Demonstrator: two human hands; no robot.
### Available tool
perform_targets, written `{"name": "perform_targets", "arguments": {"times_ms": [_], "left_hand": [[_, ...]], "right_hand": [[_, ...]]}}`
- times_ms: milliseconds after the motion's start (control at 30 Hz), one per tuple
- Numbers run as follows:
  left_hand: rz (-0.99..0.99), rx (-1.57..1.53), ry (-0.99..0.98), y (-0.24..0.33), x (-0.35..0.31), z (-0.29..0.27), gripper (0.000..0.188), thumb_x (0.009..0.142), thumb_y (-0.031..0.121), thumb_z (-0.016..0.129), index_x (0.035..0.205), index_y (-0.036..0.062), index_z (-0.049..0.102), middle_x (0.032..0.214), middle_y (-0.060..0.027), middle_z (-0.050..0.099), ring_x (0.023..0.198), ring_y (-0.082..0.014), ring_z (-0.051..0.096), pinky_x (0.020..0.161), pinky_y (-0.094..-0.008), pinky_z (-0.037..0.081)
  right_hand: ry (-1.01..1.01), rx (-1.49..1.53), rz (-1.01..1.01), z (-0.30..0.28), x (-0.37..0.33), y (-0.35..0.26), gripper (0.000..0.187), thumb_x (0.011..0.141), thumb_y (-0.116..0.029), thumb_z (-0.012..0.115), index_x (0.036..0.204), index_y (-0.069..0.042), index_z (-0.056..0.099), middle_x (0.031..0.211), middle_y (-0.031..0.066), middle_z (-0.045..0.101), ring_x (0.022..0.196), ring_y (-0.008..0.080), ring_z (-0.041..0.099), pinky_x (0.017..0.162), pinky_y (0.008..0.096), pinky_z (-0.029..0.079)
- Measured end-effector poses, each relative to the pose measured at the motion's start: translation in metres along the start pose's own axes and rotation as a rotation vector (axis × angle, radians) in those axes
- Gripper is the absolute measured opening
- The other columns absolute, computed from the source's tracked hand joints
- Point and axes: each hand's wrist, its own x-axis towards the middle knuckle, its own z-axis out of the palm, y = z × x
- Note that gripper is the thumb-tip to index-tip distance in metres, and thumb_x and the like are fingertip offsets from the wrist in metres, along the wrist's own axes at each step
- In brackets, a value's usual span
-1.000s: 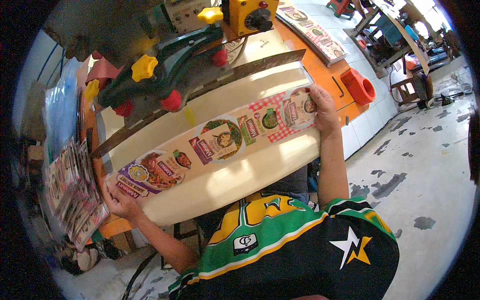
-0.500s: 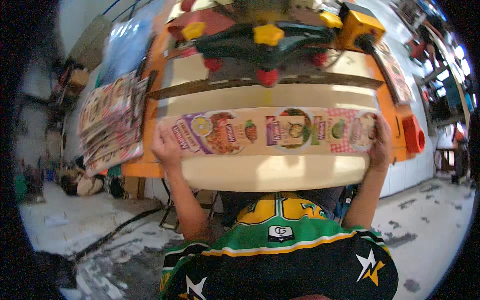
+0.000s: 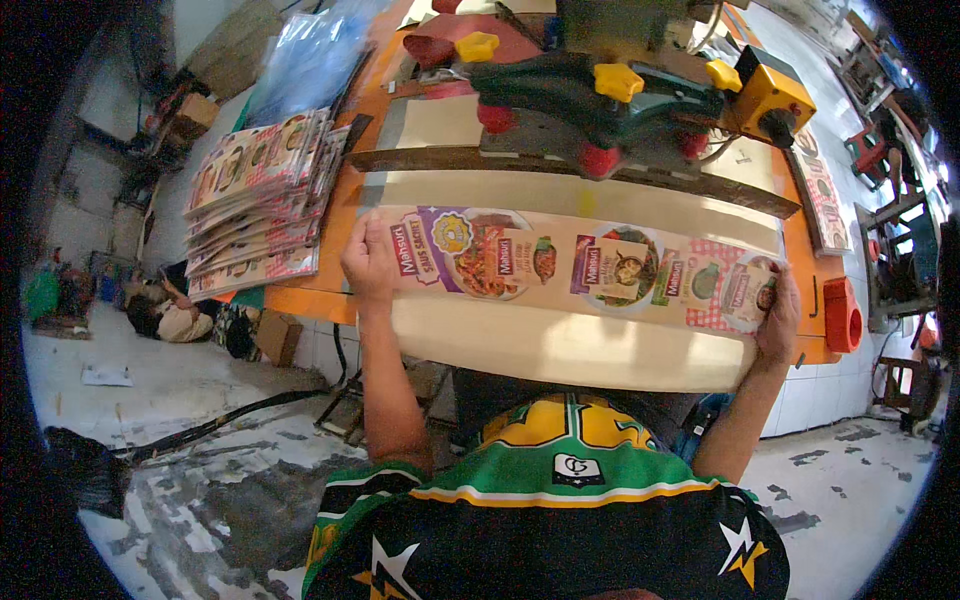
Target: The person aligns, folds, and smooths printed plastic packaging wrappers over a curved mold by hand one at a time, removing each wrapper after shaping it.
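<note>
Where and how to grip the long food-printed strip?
Likely by both short ends, coming in from left and right: the long food-printed strip looks flat and is much longer than wide, so one-ended holding might let it droop. The left hand and right hand hold those ends.

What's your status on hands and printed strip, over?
Left hand, right hand: gripping opposite ends of printed strip. Strip extends across cream surface. Dark bar beyond strip; nothing seen lying on strip.

Dark patches (image 3: 250, 500) mottle the room's pale floor (image 3: 200, 380).
</note>
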Motion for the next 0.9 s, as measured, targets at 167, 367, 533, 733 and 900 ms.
{"name": "perform_targets", "arguments": {"times_ms": [167,367,533,733,900], "left_hand": [[-0.035,-0.155,-0.073,-0.008,0.002,0.002,0.031,0.106,0.027,0.052,0.114,-0.0008,0.062,0.096,-0.0021,0.068,0.082,-0.0074,0.06,0.071,-0.0242,0.05],[-0.125,-0.199,-0.201,0.006,0.002,0.001,0.028,0.108,0.028,0.048,0.117,0.0025,0.056,0.098,-0.0022,0.066,0.087,-0.0076,0.06,0.077,-0.024,0.051],[-0.166,-0.227,-0.262,0.016,0.003,0.0,0.028,0.108,0.028,0.047,0.116,0.0029,0.056,0.098,-0.0021,0.066,0.087,-0.0078,0.06,0.077,-0.0244,0.051],[-0.135,-0.108,-0.244,0.023,0.002,0.004,0.027,0.108,0.025,0.047,0.117,0.0014,0.056,0.098,-0.0025,0.065,0.086,-0.0081,0.059,0.077,-0.0246,0.05],[-0.097,-0.026,-0.235,-0.007,0.009,-0.002,0.025,0.107,0.022,0.048,0.116,0.0002,0.057,0.096,-0.0046,0.064,0.086,-0.0116,0.058,0.078,-0.0272,0.049]], "right_hand": [[0.129,-0.068,-0.043,0.011,-0.006,-0.001,0.035,0.104,-0.029,0.053,0.115,0.002,0.066,0.106,0.0083,0.069,0.094,0.0145,0.066,0.081,0.0298,0.055],[0.047,-0.008,-0.012,0.028,-0.01,-0.016,0.036,0.104,-0.03,0.053,0.115,0.002,0.065,0.101,0.0092,0.07,0.086,0.0126,0.069,0.075,0.0263,0.057],[0.017,-0.02,-0.01,0.026,-0.007,-0.017,0.037,0.104,-0.031,0.052,0.111,0.002,0.067,0.09,0.0052,0.069,0.074,0.0086,0.064,0.065,0.022,0.051],[0.058,-0.084,-0.018,0.017,-0.007,-0.016,0.038,0.105,-0.029,0.05,0.111,0.003,0.068,0.087,0.0026,0.068,0.072,0.0071,0.061,0.063,0.021,0.048],[0.019,-0.005,-0.023,0.039,-0.011,-0.022,0.036,0.104,-0.03,0.052,0.11,0.001,0.068,0.096,0.0069,0.072,0.079,0.0114,0.069,0.07,0.0238,0.056]]}}
